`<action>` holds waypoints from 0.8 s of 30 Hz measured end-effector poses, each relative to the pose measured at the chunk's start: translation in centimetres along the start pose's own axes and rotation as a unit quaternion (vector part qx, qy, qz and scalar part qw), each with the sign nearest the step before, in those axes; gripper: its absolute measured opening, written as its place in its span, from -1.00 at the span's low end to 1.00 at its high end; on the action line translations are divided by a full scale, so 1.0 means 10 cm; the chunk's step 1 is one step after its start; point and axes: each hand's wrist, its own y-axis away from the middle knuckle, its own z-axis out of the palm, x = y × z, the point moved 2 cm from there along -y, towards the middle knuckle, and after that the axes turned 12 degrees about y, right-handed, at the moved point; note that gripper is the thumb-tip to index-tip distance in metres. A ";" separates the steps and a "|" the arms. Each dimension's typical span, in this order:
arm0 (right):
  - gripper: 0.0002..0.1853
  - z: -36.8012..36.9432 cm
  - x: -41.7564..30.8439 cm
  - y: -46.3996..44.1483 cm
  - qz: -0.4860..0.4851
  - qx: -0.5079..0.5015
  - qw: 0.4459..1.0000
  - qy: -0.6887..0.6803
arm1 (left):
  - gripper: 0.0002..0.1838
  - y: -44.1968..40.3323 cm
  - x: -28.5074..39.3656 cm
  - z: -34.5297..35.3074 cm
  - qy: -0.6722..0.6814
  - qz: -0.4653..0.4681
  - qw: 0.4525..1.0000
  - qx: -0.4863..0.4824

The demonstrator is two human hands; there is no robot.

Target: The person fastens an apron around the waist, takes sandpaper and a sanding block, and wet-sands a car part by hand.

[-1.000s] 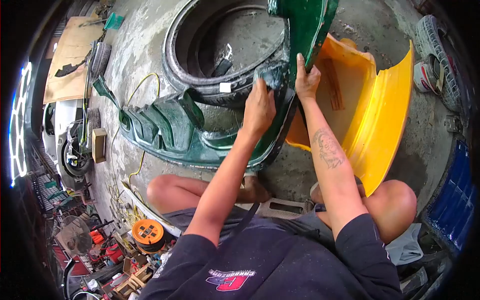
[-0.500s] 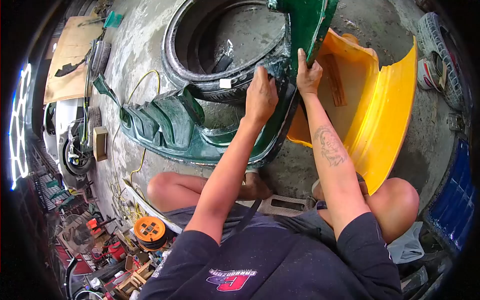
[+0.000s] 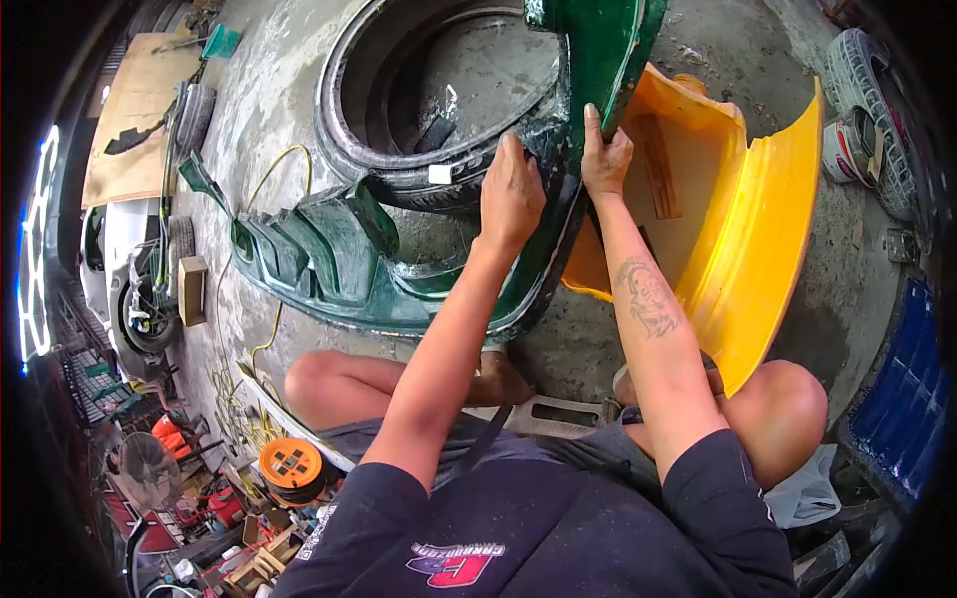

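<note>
A moulded green car bumper (image 3: 344,261) rests partly against a large tyre (image 3: 344,130) on the floor. My right hand (image 3: 606,159) is wrapped round the edge of the bumper's upright end, thumb extended along its face. Close by on the left, my left hand (image 3: 512,194) is closed, its knuckles up, against the bumper's inner side. Whatever its fingers may hold is hidden from this angle. A small white block (image 3: 440,174) sits on the tyre's sidewall, left of that hand.
A yellow moulded panel (image 3: 768,229) stands close to my right arm. Further right are a tub (image 3: 847,149), another tyre (image 3: 867,75) and a blue panel (image 3: 902,384). An orange cable reel (image 3: 291,463), a yellow hose (image 3: 267,344) and assorted tools lie to the left.
The view has shifted slightly, moving the scene a little to the left. My closed left hand has turned a little at the bumper; my right hand keeps its grip on the edge.
</note>
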 end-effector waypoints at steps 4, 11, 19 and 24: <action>-0.36 -0.02 -0.09 -0.05 -0.028 0.043 0.997 -0.052 | -0.76 0.05 0.05 -0.01 0.042 -0.050 0.998 -0.004; -0.40 -0.03 -0.10 -0.05 -0.013 0.021 0.999 -0.032 | -0.73 0.07 0.03 0.01 0.003 -0.060 0.998 -0.002; -0.42 -0.01 -0.06 -0.01 -0.026 0.035 0.998 -0.051 | -0.73 -0.01 0.02 0.02 0.007 -0.039 0.999 0.014; -0.42 -0.05 -0.14 -0.03 -0.011 0.022 0.999 -0.042 | -0.73 0.13 0.01 0.07 0.006 0.015 0.998 0.062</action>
